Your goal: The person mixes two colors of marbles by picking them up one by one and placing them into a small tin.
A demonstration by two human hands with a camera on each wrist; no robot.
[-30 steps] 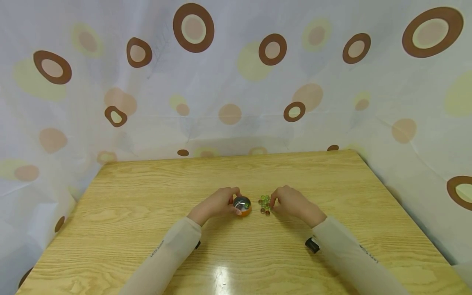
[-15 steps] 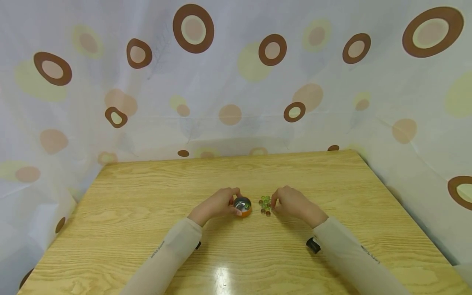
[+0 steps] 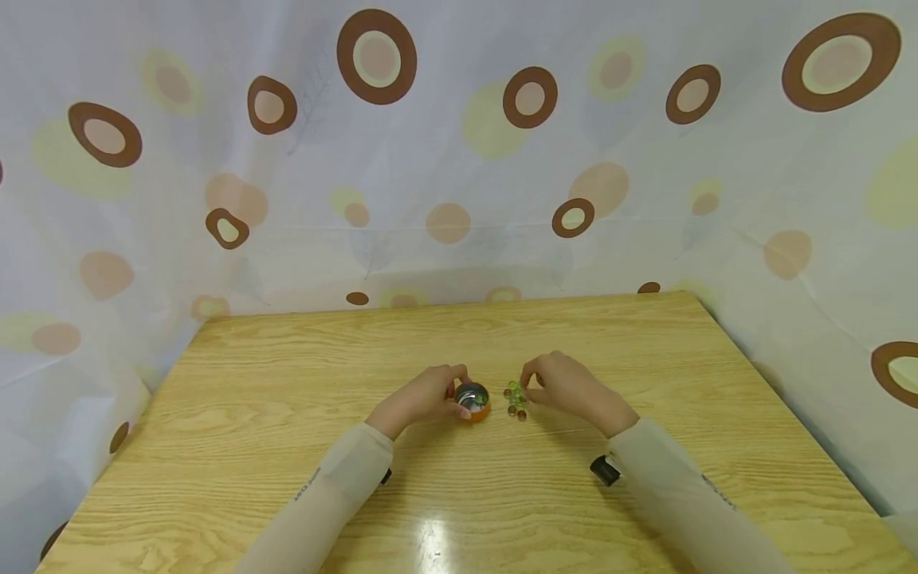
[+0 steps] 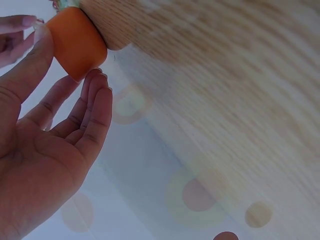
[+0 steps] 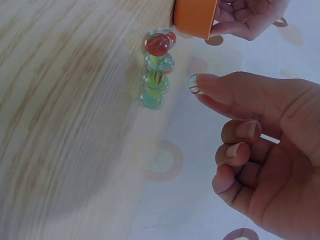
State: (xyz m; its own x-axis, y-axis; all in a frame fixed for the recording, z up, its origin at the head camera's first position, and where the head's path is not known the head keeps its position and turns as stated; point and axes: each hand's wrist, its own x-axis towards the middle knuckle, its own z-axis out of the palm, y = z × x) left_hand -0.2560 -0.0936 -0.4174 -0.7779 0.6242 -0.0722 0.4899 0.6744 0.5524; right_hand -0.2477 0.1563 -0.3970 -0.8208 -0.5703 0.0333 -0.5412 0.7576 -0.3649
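My left hand (image 3: 429, 394) grips an orange bowl (image 4: 79, 44) with a shiny metal inside, thumb on one side and fingers on the other. The bowl stands upright on the table, and something green shows inside it in the head view. Between thumb and forefinger, my right hand (image 5: 272, 145) pinches a clear marble (image 5: 193, 84) with a reddish-brown swirl, lifted off the tabletop. Its other fingers are curled loosely. Just to the left of that hand, several glass marbles (image 3: 513, 397), green and reddish-brown, lie in a small cluster to the right of the bowl.
The wooden table (image 3: 287, 359) reaches back to a white curtain (image 3: 445, 143) with brown and yellow spots, which also hangs along both sides. A black wrist device (image 3: 605, 470) shows under the right sleeve.
My right hand has risen slightly from the edge of the marble cluster and moved a little back and left, with a marble in its fingertips. The left hand and bowl stay put.
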